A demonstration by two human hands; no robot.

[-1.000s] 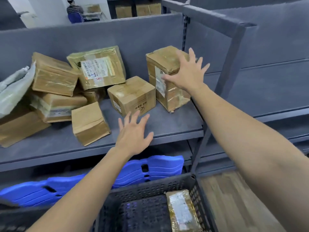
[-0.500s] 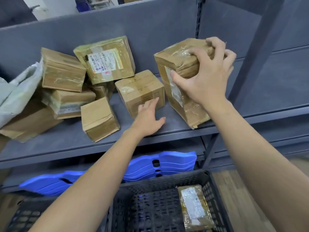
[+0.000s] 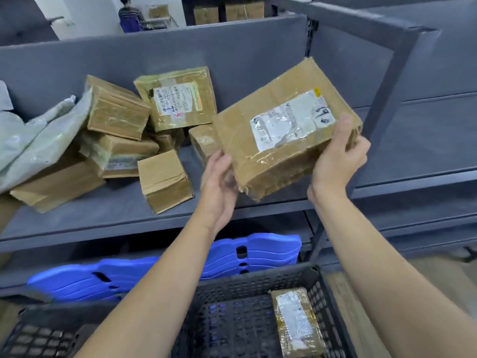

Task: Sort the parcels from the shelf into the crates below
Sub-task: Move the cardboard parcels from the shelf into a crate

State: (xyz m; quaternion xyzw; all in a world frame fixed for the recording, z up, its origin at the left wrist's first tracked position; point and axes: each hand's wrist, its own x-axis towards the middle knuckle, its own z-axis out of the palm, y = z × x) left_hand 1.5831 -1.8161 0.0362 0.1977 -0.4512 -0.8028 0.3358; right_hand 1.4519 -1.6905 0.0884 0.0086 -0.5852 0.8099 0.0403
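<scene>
Our grip is on the large parcel [image 3: 278, 130] from both ends. Our right hand [image 3: 335, 161] wraps its right end, thumb on the top face beside the white label and fingers curled round behind, while our left hand [image 3: 219, 182] cups the lower left corner with fingers curled underneath. We hold the parcel tilted in the air, label facing us, in front of the grey shelf [image 3: 103, 218] and above the dark crate [image 3: 258, 280], touching neither. To the left, a heap of other parcels lies on the shelf. A small brown box [image 3: 165, 182] stands nearest the front edge, a labelled parcel [image 3: 178, 99] leans against the back panel, and a pale mailing bag [image 3: 38, 140] drapes over the boxes at far left. In the crate, one taped parcel [image 3: 296, 321] lies along the right wall. Stacked blue plastic panels [image 3: 232, 254] sit under the shelf, behind the crate.
</scene>
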